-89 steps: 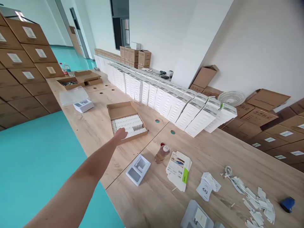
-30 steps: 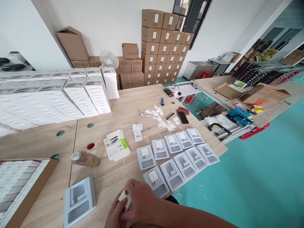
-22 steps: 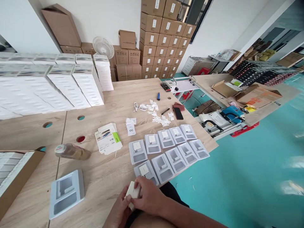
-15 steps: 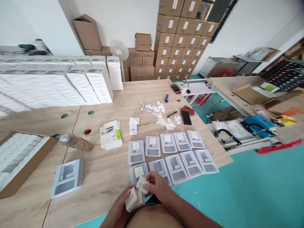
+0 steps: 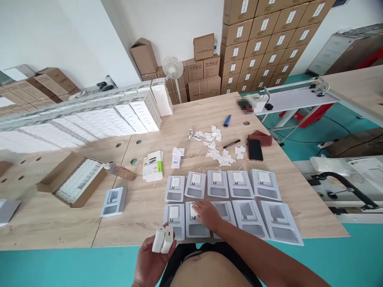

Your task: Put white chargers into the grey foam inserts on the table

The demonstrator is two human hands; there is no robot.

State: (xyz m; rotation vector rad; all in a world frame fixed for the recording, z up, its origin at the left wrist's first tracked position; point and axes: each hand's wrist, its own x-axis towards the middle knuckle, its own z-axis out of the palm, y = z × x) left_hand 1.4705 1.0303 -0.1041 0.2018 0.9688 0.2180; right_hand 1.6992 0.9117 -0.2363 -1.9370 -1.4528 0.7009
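Low at the front edge, my left hand (image 5: 149, 261) is closed around two white power adapters, a left one (image 5: 158, 240) and a right one (image 5: 168, 240) with a small port in its end. My right hand (image 5: 208, 216) reaches over the front row of grey plastic trays. Its fingertips are on a white adapter (image 5: 194, 213) sitting in the upper recess of a tray (image 5: 197, 231), and they partly hide it. The neighbouring front-left tray (image 5: 174, 228) also holds a white adapter (image 5: 174, 212). Back-row trays (image 5: 218, 191) each carry one too.
Leftward lie a lone tray (image 5: 119, 207), a bottle (image 5: 121, 172) and an open carton (image 5: 74, 201) of white pieces. Beyond the trays are printed boxes (image 5: 152, 171), scattered white slips (image 5: 223, 159), a marker (image 5: 231, 144), a phone (image 5: 255, 150) and a blue cutter (image 5: 227, 120).
My right hand has moved from beside my left hand to the second front tray, bringing a white adapter into its recess. My left hand still holds adapters. The view has shifted left.
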